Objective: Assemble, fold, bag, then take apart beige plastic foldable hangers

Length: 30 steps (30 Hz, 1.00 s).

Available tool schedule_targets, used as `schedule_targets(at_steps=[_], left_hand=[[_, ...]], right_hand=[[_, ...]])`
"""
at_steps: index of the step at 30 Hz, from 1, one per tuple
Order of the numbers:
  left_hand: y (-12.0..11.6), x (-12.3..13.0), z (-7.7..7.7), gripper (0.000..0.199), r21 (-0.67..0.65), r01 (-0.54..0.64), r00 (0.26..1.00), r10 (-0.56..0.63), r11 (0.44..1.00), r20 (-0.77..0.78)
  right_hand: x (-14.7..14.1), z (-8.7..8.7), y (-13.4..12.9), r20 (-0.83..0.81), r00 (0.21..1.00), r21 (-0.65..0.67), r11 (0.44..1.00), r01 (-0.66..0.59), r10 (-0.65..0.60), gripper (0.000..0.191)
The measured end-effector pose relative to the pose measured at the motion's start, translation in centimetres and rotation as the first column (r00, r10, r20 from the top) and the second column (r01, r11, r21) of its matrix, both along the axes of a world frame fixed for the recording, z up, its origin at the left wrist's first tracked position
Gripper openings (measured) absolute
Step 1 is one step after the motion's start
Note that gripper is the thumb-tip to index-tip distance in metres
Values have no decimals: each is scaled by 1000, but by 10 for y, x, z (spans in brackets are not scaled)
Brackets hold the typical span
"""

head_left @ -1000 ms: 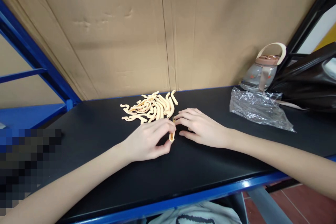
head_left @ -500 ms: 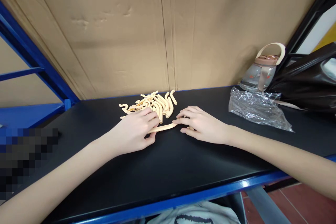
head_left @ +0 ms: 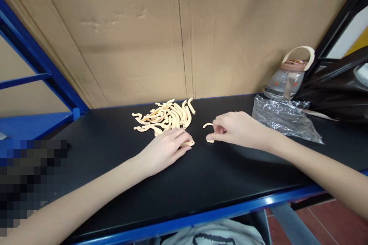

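Note:
A pile of cream-coloured curved plastic pieces, some thick and some thin, lies near the back of the black table top. In front of it, my left hand is closed on a cream curved piece, whose holed end sticks out past the fingertips. To the right, my right hand has thumb and fingers drawn together on another small cream piece, mostly hidden under them. The thin hooked end of a cream piece shows just behind those fingers; whether it is a separate piece I cannot tell.
A crumpled clear plastic bag lies to the right, in front of a water bottle with a handle. A black bag stands at the far right. Cardboard walls the back, and a blue frame edge runs along the front.
My left hand has moved right along the cream piece, which has left my right fingertips. My right hand has shifted right and closed over another cream piece.

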<state>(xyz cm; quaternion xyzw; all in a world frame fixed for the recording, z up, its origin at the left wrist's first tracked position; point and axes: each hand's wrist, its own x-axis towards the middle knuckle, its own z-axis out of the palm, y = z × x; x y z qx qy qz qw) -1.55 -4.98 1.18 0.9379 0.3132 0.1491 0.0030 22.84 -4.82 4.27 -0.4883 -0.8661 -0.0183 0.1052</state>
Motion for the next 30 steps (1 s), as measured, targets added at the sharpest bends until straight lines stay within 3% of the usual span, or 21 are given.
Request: schedule_targets(at_steps=[3,8,13,17,23,26,30], left_hand=[[1,-3,1,14,-40,-39,998,41,998,46],[1,0,0,12,-80,-22,997,28,997,71],[2,5,-4,10,-127,-57,995,66,990,72],[2,5,-4,10,-160,-118,990,129,980,60],[3,5,-1,13,-185,-101,994,105,978,17],[4,5,0,15,-164,-82,996,86,983,17],[3,5,0,15,-162,-78,996,84,984,34]], right_hand=[[0,-1,-1,49,998,-73,996,48,-44,37],[-10,-8,-3,11,1000,-70,997,23,-22,18],[-12,-11,1,-101,990,-51,995,91,-96,24],[-6,-20,9,-126,989,52,996,-76,82,24],[-7,-31,17,-103,937,111,940,-321,333,19],[-13,-33,18,-169,911,146,924,-355,376,20],[-19,-37,17,-239,912,184,938,-294,333,23]])
